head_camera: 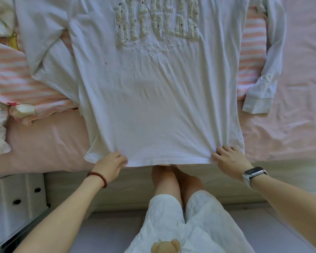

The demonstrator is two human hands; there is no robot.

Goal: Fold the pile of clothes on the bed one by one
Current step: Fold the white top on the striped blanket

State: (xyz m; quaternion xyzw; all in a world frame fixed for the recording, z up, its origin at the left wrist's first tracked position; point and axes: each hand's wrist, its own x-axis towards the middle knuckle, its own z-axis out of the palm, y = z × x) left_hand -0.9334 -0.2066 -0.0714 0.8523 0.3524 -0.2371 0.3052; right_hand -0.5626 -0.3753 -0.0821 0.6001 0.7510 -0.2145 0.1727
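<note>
Pinching the shirt (153,106) hem at the bed (44,139) edge, I am gripping it with my left hand (111,165) and right hand (228,159). Pulling unevenly risks skewing it or dragging the striped top (16,79) beneath.

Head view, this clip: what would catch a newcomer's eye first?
A white long-sleeved shirt with raised cream lettering lies spread front-up over the pink bed, filling the middle of the frame. The left hand and right hand each grip its bottom hem at the bed's near edge. Pink-and-white striped clothes lie beneath it, showing on both sides.
</note>
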